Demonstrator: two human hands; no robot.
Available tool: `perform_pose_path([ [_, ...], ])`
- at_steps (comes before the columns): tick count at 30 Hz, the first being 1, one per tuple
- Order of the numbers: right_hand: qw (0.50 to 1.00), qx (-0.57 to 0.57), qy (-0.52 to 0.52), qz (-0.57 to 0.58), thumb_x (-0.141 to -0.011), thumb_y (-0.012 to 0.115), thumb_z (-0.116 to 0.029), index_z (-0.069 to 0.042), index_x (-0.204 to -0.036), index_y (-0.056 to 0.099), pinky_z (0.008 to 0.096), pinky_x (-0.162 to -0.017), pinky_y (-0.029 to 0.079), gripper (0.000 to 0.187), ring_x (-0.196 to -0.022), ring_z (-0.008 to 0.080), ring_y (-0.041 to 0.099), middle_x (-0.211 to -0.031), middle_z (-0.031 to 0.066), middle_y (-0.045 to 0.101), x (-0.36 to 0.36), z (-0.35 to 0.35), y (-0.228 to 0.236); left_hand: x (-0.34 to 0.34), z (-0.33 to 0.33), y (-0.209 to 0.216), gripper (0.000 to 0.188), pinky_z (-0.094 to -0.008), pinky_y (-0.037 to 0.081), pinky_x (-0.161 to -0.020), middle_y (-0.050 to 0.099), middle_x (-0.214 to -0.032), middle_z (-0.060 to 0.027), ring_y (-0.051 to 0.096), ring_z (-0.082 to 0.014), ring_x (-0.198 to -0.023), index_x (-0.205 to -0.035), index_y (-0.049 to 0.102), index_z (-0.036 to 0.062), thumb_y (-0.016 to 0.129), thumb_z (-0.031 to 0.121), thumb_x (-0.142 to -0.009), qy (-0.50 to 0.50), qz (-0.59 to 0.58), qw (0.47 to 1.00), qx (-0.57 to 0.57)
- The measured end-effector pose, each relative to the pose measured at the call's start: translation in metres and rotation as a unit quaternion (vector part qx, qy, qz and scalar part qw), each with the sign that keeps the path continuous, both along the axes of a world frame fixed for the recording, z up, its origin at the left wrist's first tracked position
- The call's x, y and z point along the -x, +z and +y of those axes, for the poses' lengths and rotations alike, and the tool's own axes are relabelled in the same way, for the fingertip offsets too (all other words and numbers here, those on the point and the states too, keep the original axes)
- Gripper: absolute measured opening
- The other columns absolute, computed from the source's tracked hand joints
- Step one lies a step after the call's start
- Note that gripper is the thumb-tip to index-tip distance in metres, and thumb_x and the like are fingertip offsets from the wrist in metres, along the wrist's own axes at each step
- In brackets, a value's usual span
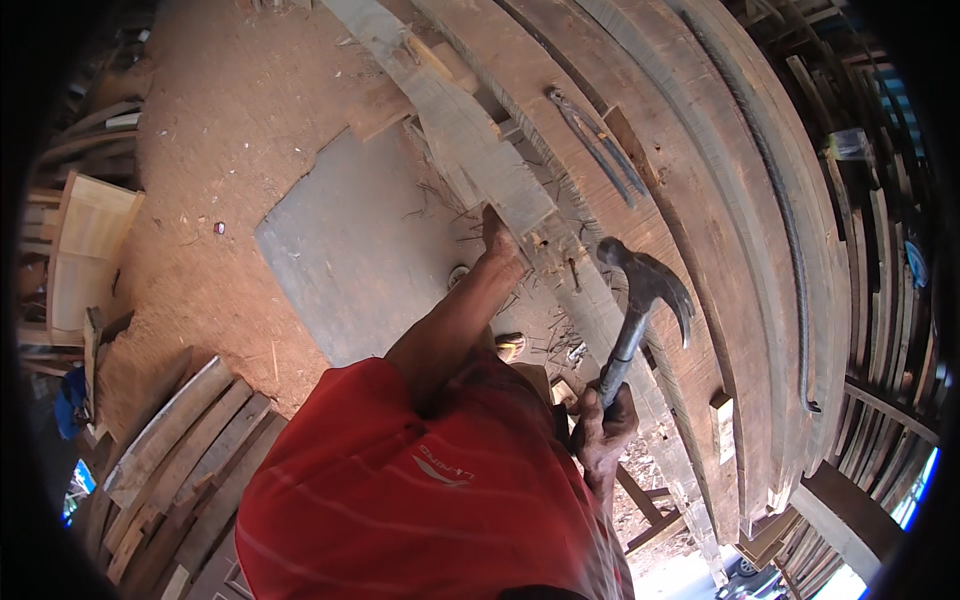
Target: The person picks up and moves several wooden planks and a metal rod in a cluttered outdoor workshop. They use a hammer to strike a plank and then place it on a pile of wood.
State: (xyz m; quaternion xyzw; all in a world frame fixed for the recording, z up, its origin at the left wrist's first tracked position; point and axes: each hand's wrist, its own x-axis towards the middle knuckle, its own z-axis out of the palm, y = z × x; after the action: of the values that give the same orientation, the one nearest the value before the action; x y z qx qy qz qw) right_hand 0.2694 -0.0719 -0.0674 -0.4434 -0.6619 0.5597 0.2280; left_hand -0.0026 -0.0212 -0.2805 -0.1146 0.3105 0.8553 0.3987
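My right hand (605, 425) is wrapped round the handle of a claw hammer (648, 282), whose dark metal head is over the planks. A long, narrow, pale wooden plank (508, 200) runs from the top of the view down to the lower right. My left hand (499, 236) grips this plank's near edge; part of its fingers is hidden under the wood. From the plank, close to the hammer head, a nail (574, 272) sticks up. A pair of long-handled pincers (598, 146) lies on the wide board beyond it.
Several wide boards (690, 180) lie side by side on the right, with a long dark metal bar (785, 190) on them. Bent nails (560, 345) litter the ground beside a grey sheet (350, 240). Stacked timber (195, 450) stands lower left, and a wooden panel (92, 255) at left.
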Motion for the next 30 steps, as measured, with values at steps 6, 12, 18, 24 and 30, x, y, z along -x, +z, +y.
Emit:
perform_pose_path([
  [6, 0.991, -0.083, 0.069, 0.076, -0.102, 0.064, -0.029, 0.002, -0.103, 0.057, 0.0261, -0.052, 0.046, 0.032, -0.057, 0.0123, 0.058, -0.075, 0.0072, 0.061, 0.077, 0.003, 0.028, -0.006, 0.013, 0.022, 0.059, -0.0513, 0.054, -0.098, 0.056, -0.133, -0.0094, 0.058, -0.0278, -0.121, -0.139, 0.046, 0.0121, 0.041, 0.060, -0.104, -0.007, -0.083, 0.996, -0.025],
  [12, 0.989, -0.052, 0.061, 0.124, -0.106, 0.056, -0.027, -0.004, -0.110, 0.049, 0.0228, -0.049, 0.041, 0.025, -0.058, 0.0079, 0.050, -0.075, 0.0038, 0.056, 0.150, -0.002, -0.043, -0.009, -0.005, 0.062, 0.073, -0.0486, 0.046, -0.109, 0.054, -0.139, -0.0125, 0.055, -0.0289, -0.127, -0.147, 0.042, 0.0079, 0.037, 0.066, -0.103, -0.042, -0.071, 0.996, -0.017],
  [18, 0.967, -0.050, 0.143, -0.204, -0.107, 0.052, -0.036, 0.007, -0.112, 0.051, 0.0548, -0.066, 0.047, 0.043, -0.076, 0.0506, 0.064, -0.078, 0.0309, 0.061, 0.179, 0.017, -0.051, 0.014, -0.032, 0.031, 0.080, -0.0457, 0.033, -0.121, 0.042, -0.155, -0.0205, 0.045, -0.0319, -0.140, -0.155, 0.031, -0.0034, 0.035, 0.059, -0.106, -0.170, -0.146, 0.957, 0.184],
  [24, 0.974, -0.020, 0.130, -0.183, -0.106, 0.053, -0.045, 0.001, -0.108, 0.051, 0.0444, -0.060, 0.047, 0.047, -0.065, 0.0284, 0.058, -0.073, 0.0155, 0.057, 0.171, 0.018, -0.075, 0.018, -0.086, -0.004, 0.067, -0.0403, 0.039, -0.117, 0.053, -0.146, -0.0212, 0.052, -0.0291, -0.134, -0.151, 0.038, -0.0044, 0.047, 0.044, -0.106, -0.154, -0.160, 0.965, 0.139],
  [30, 0.996, 0.006, 0.087, -0.005, -0.108, 0.052, -0.045, -0.002, -0.106, 0.051, 0.0345, -0.057, 0.042, 0.043, -0.064, 0.0125, 0.048, -0.070, 0.0038, 0.051, 0.196, 0.013, -0.025, 0.048, -0.189, -0.024, 0.075, -0.0385, 0.044, -0.111, 0.048, -0.150, -0.0171, 0.055, -0.0254, -0.127, -0.153, 0.033, -0.0034, 0.056, 0.046, -0.102, -0.119, -0.129, 0.963, 0.203],
])
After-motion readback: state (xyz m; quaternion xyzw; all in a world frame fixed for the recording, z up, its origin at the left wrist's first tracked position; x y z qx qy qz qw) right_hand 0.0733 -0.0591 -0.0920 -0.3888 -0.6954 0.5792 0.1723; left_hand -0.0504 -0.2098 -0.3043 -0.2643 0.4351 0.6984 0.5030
